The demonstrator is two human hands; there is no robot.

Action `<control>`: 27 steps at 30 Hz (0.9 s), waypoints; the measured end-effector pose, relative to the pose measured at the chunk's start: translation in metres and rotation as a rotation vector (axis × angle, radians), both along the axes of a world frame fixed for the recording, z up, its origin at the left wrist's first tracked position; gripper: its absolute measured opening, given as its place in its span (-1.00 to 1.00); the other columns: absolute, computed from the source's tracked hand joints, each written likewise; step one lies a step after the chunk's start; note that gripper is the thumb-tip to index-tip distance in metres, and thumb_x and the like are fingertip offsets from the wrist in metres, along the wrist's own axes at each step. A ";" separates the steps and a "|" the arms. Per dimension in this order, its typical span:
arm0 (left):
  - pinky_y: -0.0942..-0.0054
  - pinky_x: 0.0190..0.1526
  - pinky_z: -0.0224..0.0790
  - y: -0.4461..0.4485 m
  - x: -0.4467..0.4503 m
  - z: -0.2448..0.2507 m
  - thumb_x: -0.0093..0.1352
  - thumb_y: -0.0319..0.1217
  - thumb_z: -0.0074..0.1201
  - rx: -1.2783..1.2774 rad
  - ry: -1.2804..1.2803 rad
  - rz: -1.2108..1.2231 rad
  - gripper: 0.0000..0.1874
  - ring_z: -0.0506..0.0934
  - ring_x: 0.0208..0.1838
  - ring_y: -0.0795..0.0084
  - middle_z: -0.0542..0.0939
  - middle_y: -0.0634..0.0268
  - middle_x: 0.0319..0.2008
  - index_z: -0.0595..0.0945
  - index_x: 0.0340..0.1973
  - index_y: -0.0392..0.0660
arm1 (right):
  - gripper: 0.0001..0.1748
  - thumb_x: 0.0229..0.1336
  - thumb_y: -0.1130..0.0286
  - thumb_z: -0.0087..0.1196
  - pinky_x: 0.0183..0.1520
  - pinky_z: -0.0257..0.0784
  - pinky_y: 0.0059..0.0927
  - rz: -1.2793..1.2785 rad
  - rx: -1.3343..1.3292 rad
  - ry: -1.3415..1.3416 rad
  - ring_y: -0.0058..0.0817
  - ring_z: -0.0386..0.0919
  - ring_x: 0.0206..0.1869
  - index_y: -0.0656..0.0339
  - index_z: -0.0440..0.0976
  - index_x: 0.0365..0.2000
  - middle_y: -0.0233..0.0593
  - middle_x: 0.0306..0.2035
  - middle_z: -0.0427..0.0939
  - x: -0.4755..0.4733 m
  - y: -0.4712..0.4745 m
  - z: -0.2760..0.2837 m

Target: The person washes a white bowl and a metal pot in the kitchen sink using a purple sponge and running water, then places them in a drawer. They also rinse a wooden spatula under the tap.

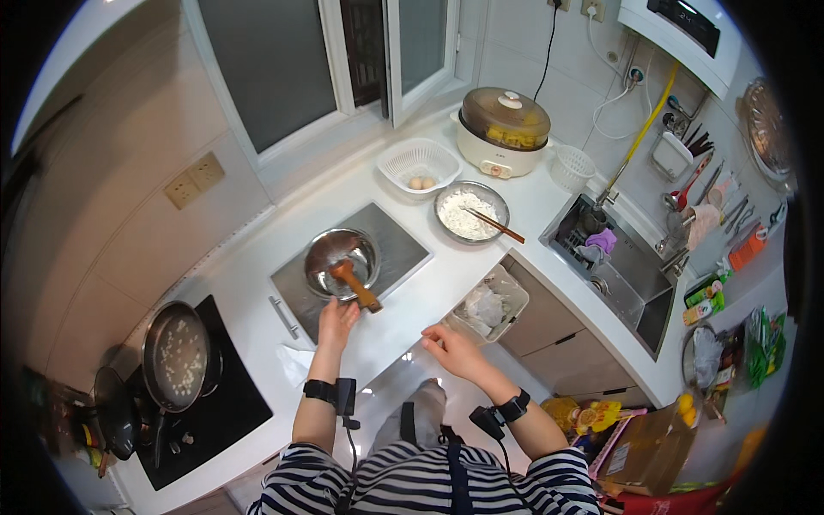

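My left hand (338, 322) is at the near rim of a stainless steel bowl (318, 261), its fingers apart; whether it touches the rim I cannot tell. A wooden spatula (351, 283) leans in the bowl, its handle over the near edge. The bowl stands on a steel board (399, 238). My right hand (450, 351) hovers past the counter's front edge, near the waste bin, fingers bent and nothing seen in it. Behind the board, a metal bowl of white flour (467, 215) holds chopsticks (494, 224).
At left, a frying pan (175, 357) with pale bits stands on the black cooktop (225, 399). Behind are a white basket (418, 161) with two eggs (421, 183) and an electric cooker (499, 151). A lined bin (489, 309) stands below the counter, left of the sink (624, 277).
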State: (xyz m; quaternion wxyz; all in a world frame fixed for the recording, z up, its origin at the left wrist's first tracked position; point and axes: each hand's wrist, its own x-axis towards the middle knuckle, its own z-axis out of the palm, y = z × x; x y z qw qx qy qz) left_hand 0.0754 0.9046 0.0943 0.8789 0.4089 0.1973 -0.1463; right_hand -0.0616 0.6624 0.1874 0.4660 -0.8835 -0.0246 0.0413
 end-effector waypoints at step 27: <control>0.74 -0.67 0.10 -0.566 -0.030 0.079 0.36 -0.25 -0.10 0.317 0.071 -0.953 -0.85 0.30 -0.67 0.69 0.38 0.45 -0.63 0.35 -0.26 0.01 | -0.57 0.11 0.15 -0.09 -0.22 0.36 -0.25 -1.321 -0.413 -0.079 -0.09 0.49 -0.29 0.36 0.37 -0.20 0.03 -0.38 0.51 -0.181 -0.759 -0.018</control>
